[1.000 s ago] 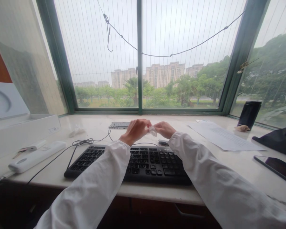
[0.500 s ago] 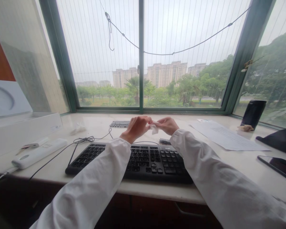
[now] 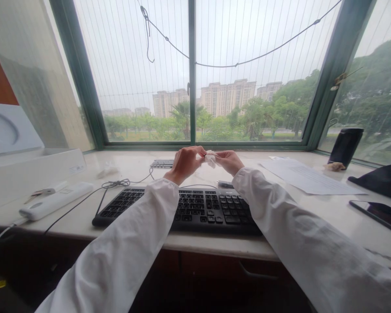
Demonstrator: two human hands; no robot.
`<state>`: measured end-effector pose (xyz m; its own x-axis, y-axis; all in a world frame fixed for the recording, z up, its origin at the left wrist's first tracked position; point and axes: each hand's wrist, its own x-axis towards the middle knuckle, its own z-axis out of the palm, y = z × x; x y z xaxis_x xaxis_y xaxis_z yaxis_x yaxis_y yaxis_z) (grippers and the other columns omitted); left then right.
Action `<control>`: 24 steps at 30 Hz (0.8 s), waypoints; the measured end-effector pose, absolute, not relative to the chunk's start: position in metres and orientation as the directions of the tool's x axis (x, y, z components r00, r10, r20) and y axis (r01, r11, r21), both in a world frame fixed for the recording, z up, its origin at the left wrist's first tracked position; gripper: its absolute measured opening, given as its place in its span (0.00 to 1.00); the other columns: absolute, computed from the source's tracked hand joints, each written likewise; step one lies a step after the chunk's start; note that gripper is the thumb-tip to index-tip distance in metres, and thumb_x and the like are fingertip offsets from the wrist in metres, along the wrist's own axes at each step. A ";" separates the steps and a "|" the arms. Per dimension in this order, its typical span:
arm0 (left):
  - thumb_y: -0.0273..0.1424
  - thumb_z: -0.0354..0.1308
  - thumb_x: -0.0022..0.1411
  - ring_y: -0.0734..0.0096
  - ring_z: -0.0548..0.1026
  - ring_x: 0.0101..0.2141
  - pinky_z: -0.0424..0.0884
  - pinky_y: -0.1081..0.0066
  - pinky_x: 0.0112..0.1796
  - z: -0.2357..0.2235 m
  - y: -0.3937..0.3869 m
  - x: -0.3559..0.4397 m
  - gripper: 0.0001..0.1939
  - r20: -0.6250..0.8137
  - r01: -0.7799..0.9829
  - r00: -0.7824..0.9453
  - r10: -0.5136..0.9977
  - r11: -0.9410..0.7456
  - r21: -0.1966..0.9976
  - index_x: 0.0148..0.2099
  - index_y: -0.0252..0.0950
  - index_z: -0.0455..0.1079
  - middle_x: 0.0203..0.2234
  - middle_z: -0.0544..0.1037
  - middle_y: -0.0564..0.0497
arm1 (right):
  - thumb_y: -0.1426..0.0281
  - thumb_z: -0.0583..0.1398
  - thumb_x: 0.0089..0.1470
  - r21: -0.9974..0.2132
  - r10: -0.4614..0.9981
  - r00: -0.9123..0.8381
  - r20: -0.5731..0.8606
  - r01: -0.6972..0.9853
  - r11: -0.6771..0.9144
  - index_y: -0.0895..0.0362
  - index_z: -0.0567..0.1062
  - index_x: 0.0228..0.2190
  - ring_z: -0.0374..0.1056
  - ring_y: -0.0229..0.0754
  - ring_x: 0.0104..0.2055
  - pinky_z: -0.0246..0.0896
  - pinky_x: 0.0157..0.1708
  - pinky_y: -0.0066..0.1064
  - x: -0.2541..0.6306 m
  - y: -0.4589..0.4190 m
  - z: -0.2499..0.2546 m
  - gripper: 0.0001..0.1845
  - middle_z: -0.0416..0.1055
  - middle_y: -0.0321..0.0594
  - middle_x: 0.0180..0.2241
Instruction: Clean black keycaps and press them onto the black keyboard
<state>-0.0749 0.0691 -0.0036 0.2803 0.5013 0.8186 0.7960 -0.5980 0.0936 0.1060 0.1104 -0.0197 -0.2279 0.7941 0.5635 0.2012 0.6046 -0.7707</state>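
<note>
My left hand (image 3: 185, 163) and my right hand (image 3: 227, 161) meet above the far edge of a black keyboard (image 3: 182, 209). Both pinch a small white wad, perhaps tissue or a wipe (image 3: 210, 158), between their fingertips. Long white sleeves cover both arms. The keyboard lies on a pale stone window counter (image 3: 133, 171), and its black cable (image 3: 117, 184) is bundled to the left of my hands. What the wad is exactly I cannot make out.
A white bar-shaped device (image 3: 55, 201) and a white box (image 3: 29, 171) lie at left. A small dark keypad (image 3: 162, 164) sits behind my hands. Paper sheets (image 3: 308, 180), a black cylinder (image 3: 345, 145), a phone (image 3: 379, 214) and a dark object (image 3: 382, 180) are at right.
Both hands have stayed together on the white wad, working it slightly; it sits higher between the fingertips. The view has tilted up a little.
</note>
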 end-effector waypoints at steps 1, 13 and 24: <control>0.39 0.62 0.60 0.66 0.78 0.34 0.69 0.69 0.35 -0.003 0.069 -0.075 0.09 0.820 0.799 0.271 0.505 -0.593 0.101 0.38 0.39 0.76 0.33 0.82 0.52 | 0.48 0.67 0.38 -0.766 0.791 -0.201 0.579 0.199 0.611 0.59 0.83 0.36 0.68 0.41 0.30 0.61 0.29 0.31 0.105 0.108 -0.019 0.30 0.79 0.46 0.29; 0.36 0.64 0.58 0.66 0.78 0.31 0.69 0.69 0.33 -0.003 0.066 -0.072 0.07 0.831 0.847 0.161 0.532 -0.508 0.161 0.37 0.38 0.75 0.30 0.81 0.52 | 0.51 0.67 0.39 -0.771 0.792 -0.104 0.602 0.185 0.610 0.60 0.84 0.32 0.63 0.37 0.27 0.55 0.27 0.28 0.100 0.101 -0.017 0.26 0.73 0.37 0.21; 0.33 0.60 0.62 0.67 0.79 0.38 0.72 0.68 0.40 -0.005 0.070 -0.071 0.08 0.839 0.767 0.246 0.486 -0.626 0.138 0.44 0.39 0.74 0.37 0.82 0.51 | 0.45 0.64 0.41 -0.826 0.842 -0.143 0.520 0.170 0.538 0.61 0.82 0.38 0.63 0.38 0.31 0.54 0.30 0.28 0.108 0.116 -0.018 0.33 0.75 0.40 0.29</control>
<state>-0.0713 0.0704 -0.0055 0.2460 0.4858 0.8387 0.7673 -0.6263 0.1377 0.1078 0.1155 -0.0183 -0.1428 0.8424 0.5195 0.1705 0.5380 -0.8255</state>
